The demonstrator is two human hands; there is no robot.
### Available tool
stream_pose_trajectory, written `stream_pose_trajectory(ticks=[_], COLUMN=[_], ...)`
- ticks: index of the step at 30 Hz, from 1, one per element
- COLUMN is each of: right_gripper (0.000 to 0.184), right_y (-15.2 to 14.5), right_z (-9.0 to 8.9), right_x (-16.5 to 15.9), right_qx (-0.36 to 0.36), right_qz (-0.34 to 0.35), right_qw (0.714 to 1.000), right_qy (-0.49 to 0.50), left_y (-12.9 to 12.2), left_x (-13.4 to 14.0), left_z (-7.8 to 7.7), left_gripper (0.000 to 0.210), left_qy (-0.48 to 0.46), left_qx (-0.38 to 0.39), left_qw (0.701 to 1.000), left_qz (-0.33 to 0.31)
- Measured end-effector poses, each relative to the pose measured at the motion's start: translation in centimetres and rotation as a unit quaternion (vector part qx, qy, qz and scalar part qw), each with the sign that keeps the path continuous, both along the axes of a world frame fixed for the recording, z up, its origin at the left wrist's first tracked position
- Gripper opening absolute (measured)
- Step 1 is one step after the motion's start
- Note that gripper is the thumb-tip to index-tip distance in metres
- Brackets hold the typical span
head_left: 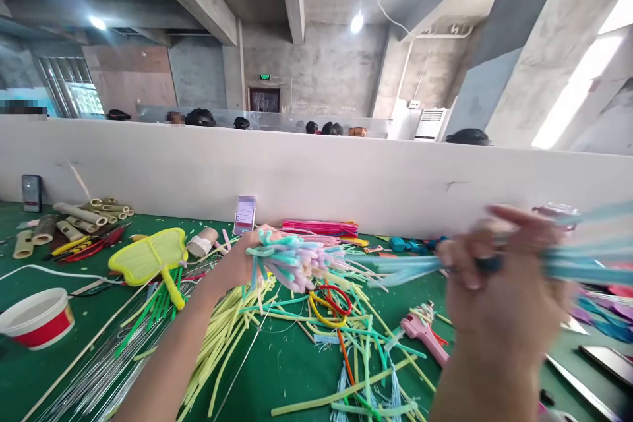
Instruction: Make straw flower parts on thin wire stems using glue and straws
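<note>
My left hand (pixel 252 247) is stretched forward over the table, closed around a bunch of fuzzy pipe cleaners (pixel 297 262) in mint green and lilac, their ends facing me. At the right, my right hand (pixel 509 283) is raised and smeared by motion. Its fingers are curled around a bundle of light blue strands (pixel 410 267), which sticks out on both sides of the hand. Below and between the hands lie loose yellow pipe cleaners (pixel 222 336), yellow and red rings (pixel 329 308) and a pink-handled tool (pixel 425 336).
A yellow fuzzy butterfly-like shape (pixel 148 256), metal wires (pixel 133 349), a white-and-red tub (pixel 37 320) and bamboo pieces (pixel 89 216) lie left. A phone (pixel 244 214) leans against the white partition (pixel 316 171). Pink pipe cleaners (pixel 319 229) lie at the back; people's heads show beyond.
</note>
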State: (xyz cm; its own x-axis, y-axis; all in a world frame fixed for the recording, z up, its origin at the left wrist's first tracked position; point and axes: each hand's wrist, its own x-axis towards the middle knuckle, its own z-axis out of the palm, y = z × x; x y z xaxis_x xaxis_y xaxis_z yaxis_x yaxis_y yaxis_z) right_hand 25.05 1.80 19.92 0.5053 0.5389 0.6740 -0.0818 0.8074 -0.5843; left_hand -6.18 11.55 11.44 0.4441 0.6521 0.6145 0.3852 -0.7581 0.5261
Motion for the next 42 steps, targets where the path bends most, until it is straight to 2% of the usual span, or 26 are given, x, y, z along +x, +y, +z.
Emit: stream_pose_trajectory(ticks=[3,5,7,9,13,19,25,30,33,38,42], right_gripper=[0.018,0.024,0.031,0.031,0.020,0.019,0.017,0.014,0.011,0.013,0.007], right_y=[1.6,2.2,2.2,1.9,1.3,1.6,1.8,1.8,1.8,2.8,3.4], right_z=[-0.5,-1.3,-1.8,-1.8,-1.2,-0.9,-1.0,-1.0,-1.1,-1.8,-2.2], right_x=[-2.5,-3.5,-4.1,-4.3,-4.4,-4.1,-4.6,-5.0,-5.1,-5.4,-5.9], right_qx=[-0.066,-0.108,-0.127,-0.143,-0.160,-0.151,-0.121,-0.095,-0.082,-0.105,-0.082], right_qz=[0.164,0.255,0.311,0.332,0.306,0.279,0.300,0.217,0.191,0.201,0.237], right_qw=[0.978,0.939,0.901,0.876,0.877,0.889,0.896,0.923,0.923,0.897,0.912], right_qy=[-0.114,-0.206,-0.276,-0.318,-0.335,-0.330,-0.303,-0.303,-0.325,-0.379,-0.326], left_y=[-0.7,-1.2,-1.6,-1.8,-1.7,-2.0,-2.3,-2.0,-1.9,-2.4,-2.4], left_x=[0.7,1.2,1.4,1.5,1.1,1.2,1.5,1.4,1.4,1.9,2.1], left_z=[0.8,1.6,2.2,2.5,2.6,2.9,3.1,2.9,2.8,3.3,3.2], left_gripper=[0.019,0.015,0.014,0.015,0.021,0.021,0.022,0.022,0.026,0.024,0.023], left_qy=[0.020,0.032,0.043,0.053,0.053,0.069,0.069,0.057,0.055,0.063,0.062], left_qx=[0.011,0.011,0.002,-0.014,-0.011,-0.014,-0.020,-0.010,-0.009,-0.022,-0.016], left_qw=[0.999,0.998,0.998,0.998,0.998,0.996,0.995,0.996,0.996,0.996,0.997], left_qz=[-0.035,-0.053,-0.055,-0.043,-0.040,-0.058,-0.067,-0.073,-0.067,-0.051,-0.051])
